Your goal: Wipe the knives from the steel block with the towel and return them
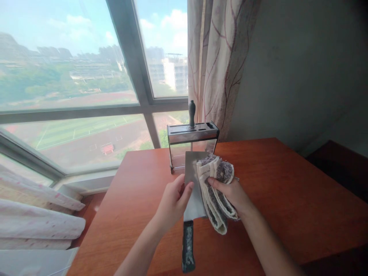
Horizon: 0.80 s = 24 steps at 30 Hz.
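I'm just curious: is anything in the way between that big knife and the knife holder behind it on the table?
Nothing visible. The knife, in the left hand, points blade-first toward the holder, with only bare table between. The cloth lies against the blade's right side.

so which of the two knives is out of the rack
The cleaver, the one with the broad flat blade, held by its blade in the left hand beside the folded cloth. The other knife shows only its dark handle, upright in the rack.

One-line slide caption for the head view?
Left hand holds a cleaver while right hand presses a folded cloth against it.
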{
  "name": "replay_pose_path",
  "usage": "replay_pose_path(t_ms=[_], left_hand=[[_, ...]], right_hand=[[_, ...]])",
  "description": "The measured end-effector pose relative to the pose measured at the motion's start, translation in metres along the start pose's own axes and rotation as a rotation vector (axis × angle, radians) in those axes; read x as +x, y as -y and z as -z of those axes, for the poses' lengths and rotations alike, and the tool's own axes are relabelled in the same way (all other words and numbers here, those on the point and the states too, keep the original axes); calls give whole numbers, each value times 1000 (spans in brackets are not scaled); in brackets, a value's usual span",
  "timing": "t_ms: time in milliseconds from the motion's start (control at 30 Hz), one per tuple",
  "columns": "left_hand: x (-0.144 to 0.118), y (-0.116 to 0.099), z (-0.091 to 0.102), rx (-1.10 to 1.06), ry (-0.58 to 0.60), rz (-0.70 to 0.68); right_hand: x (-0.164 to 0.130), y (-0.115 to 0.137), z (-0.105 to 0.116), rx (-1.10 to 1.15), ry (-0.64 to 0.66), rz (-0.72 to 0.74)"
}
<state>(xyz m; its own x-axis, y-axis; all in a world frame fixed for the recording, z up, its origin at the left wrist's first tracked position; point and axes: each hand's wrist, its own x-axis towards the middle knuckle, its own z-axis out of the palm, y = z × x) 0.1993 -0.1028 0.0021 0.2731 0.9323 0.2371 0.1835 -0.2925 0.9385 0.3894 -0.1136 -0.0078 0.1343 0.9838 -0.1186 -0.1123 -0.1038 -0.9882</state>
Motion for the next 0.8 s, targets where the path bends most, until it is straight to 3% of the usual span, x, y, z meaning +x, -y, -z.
replay_pose_path(t_ms=[233, 367, 467, 600, 700, 800], left_hand=[[0, -1, 1, 72, 211, -9], [-1, 1, 0, 99, 244, -17], [-3, 3, 2, 110, 186, -36], [-3, 2, 8, 199, -37, -57], [0, -4, 10, 428, -166, -119], [5, -14, 5, 717, -146, -214]], right_hand=[[16, 14, 2, -13, -71, 85], [19, 16, -1, 94, -104, 97], [23, 15, 3, 217, -199, 80], [26, 9, 15, 380, -366, 49], [17, 6, 13, 483, -352, 59], [-1, 7, -6, 508, -299, 94]])
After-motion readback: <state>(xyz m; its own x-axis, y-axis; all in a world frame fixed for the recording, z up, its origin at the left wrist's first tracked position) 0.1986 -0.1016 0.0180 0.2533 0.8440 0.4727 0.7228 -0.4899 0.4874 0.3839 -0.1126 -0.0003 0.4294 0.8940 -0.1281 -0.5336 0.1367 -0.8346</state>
